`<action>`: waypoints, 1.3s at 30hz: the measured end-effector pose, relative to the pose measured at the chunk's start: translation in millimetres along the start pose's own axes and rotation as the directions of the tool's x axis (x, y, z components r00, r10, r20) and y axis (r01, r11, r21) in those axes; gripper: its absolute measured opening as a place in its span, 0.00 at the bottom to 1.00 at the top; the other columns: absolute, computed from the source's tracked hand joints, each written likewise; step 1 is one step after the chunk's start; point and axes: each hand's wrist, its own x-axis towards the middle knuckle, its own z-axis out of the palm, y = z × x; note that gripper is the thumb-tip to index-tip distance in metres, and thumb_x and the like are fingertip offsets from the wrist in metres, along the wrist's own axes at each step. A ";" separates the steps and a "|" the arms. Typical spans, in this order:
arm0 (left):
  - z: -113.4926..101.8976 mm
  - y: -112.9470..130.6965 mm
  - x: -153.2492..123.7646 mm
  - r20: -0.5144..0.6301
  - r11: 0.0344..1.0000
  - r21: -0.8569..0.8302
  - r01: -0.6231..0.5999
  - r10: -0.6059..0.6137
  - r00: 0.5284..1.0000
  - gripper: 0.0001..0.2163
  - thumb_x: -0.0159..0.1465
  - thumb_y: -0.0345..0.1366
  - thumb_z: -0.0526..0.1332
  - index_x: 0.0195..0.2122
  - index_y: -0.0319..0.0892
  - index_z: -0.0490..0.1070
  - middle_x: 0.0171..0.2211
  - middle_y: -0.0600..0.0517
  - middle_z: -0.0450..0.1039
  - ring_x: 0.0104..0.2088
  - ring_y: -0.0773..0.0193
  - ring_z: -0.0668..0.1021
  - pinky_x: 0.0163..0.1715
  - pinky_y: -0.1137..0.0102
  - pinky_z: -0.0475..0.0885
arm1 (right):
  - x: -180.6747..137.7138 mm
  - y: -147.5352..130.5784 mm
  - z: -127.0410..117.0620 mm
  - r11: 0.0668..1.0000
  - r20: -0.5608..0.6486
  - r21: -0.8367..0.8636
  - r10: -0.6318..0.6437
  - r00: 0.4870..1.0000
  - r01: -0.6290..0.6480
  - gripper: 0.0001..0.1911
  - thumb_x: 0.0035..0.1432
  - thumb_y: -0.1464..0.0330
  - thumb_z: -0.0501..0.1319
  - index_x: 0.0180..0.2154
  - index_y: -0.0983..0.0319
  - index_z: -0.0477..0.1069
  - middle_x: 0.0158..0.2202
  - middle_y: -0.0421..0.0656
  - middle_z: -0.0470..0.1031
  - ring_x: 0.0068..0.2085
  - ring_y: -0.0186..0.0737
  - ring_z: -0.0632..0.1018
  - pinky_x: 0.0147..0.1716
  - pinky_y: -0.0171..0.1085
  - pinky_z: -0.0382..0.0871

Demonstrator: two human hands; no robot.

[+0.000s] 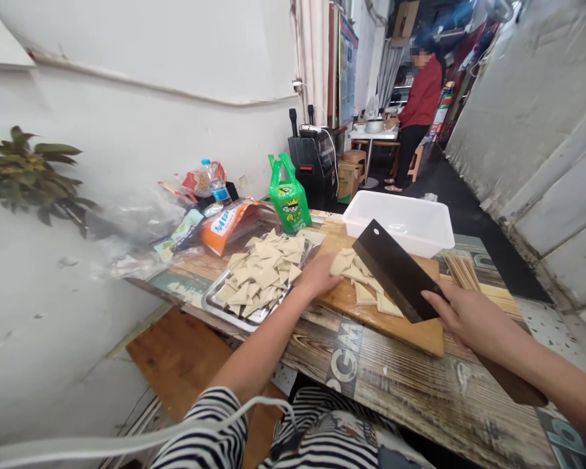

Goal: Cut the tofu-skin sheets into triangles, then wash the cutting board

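My right hand (469, 317) grips a broad dark cleaver (395, 270), its blade slanting up and left over a wooden cutting board (410, 332). Several pale triangular tofu pieces (366, 286) lie on the board under and beside the blade. My left hand (317, 277) rests at the board's left end, fingers curled on the nearest tofu pieces. Left of that hand a metal tray (215, 303) holds a heap of cut triangles (264, 270).
A white plastic tub (400, 221) stands behind the board, a green bag (288, 195) to its left, and bamboo skewers (461, 270) to the right. Packets and a water bottle (217, 182) clutter the wall side. A person in red stands far back in the aisle.
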 end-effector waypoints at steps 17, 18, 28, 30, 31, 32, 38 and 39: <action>-11.9 -3.0 -76.5 -0.106 0.996 -0.092 0.021 -0.030 0.994 0.07 0.59 0.33 0.62 0.38 0.41 0.73 0.39 0.48 0.75 0.42 0.59 0.75 0.44 0.65 0.70 | 6.6 -69.6 6.3 0.995 0.223 -0.036 -0.079 0.972 0.089 0.14 0.66 0.68 0.43 0.39 0.65 0.65 0.32 0.51 0.77 0.33 0.46 0.78 0.28 0.36 0.58; -9.2 -5.3 -77.2 -0.117 0.995 -0.096 0.013 -0.024 0.993 0.06 0.59 0.31 0.61 0.38 0.40 0.73 0.40 0.47 0.75 0.43 0.59 0.75 0.46 0.65 0.70 | 8.2 -71.4 8.1 0.993 0.221 -0.051 -0.092 0.971 0.106 0.15 0.66 0.68 0.43 0.39 0.65 0.65 0.32 0.51 0.77 0.34 0.47 0.78 0.28 0.36 0.58; -2.5 -7.6 -74.5 -0.140 0.993 -0.116 -0.026 0.010 0.990 0.06 0.61 0.29 0.58 0.36 0.40 0.76 0.39 0.47 0.76 0.41 0.60 0.76 0.45 0.64 0.71 | 21.5 -72.1 20.0 0.983 0.234 -0.043 -0.166 0.958 0.181 0.14 0.66 0.68 0.42 0.39 0.65 0.64 0.31 0.52 0.77 0.34 0.49 0.79 0.28 0.38 0.58; -3.0 -7.1 -74.6 -0.144 0.993 -0.118 -0.027 0.010 0.989 0.06 0.61 0.28 0.59 0.36 0.40 0.76 0.39 0.47 0.76 0.41 0.60 0.76 0.46 0.64 0.71 | 23.2 -74.2 18.7 0.981 0.243 -0.042 -0.176 0.954 0.191 0.14 0.66 0.68 0.42 0.38 0.65 0.64 0.31 0.51 0.77 0.33 0.48 0.78 0.28 0.38 0.58; -3.4 -6.6 -74.6 -0.146 0.993 -0.118 -0.023 0.005 0.989 0.05 0.61 0.28 0.60 0.36 0.40 0.75 0.39 0.47 0.76 0.41 0.59 0.76 0.46 0.64 0.71 | 23.9 -75.5 17.8 0.980 0.250 -0.046 -0.176 0.952 0.193 0.14 0.66 0.68 0.42 0.38 0.65 0.64 0.31 0.51 0.77 0.33 0.48 0.78 0.28 0.38 0.58; -4.1 -6.0 -74.7 -0.145 0.993 -0.117 -0.016 -0.001 0.989 0.05 0.60 0.29 0.60 0.35 0.40 0.75 0.39 0.47 0.76 0.41 0.59 0.76 0.46 0.64 0.71 | 24.6 -76.7 16.9 0.979 0.258 -0.051 -0.176 0.950 0.195 0.13 0.66 0.69 0.42 0.37 0.65 0.64 0.30 0.51 0.76 0.33 0.48 0.78 0.27 0.38 0.57; -6.7 -3.9 -75.6 -0.142 0.992 -0.125 -0.011 -0.007 0.990 0.05 0.61 0.30 0.60 0.35 0.40 0.75 0.39 0.46 0.76 0.42 0.58 0.76 0.46 0.64 0.71 | 27.5 -78.8 13.6 0.979 0.260 -0.060 -0.174 0.950 0.196 0.13 0.65 0.69 0.43 0.37 0.65 0.64 0.31 0.52 0.76 0.33 0.48 0.79 0.27 0.38 0.58; -6.2 -4.5 -75.7 -0.146 0.992 -0.126 -0.014 -0.005 0.989 0.05 0.61 0.30 0.60 0.35 0.40 0.75 0.39 0.46 0.76 0.42 0.58 0.76 0.46 0.64 0.70 | 28.3 -79.1 12.4 0.981 0.268 -0.052 -0.168 0.949 0.189 0.13 0.65 0.69 0.43 0.36 0.65 0.64 0.31 0.52 0.76 0.33 0.47 0.79 0.27 0.37 0.58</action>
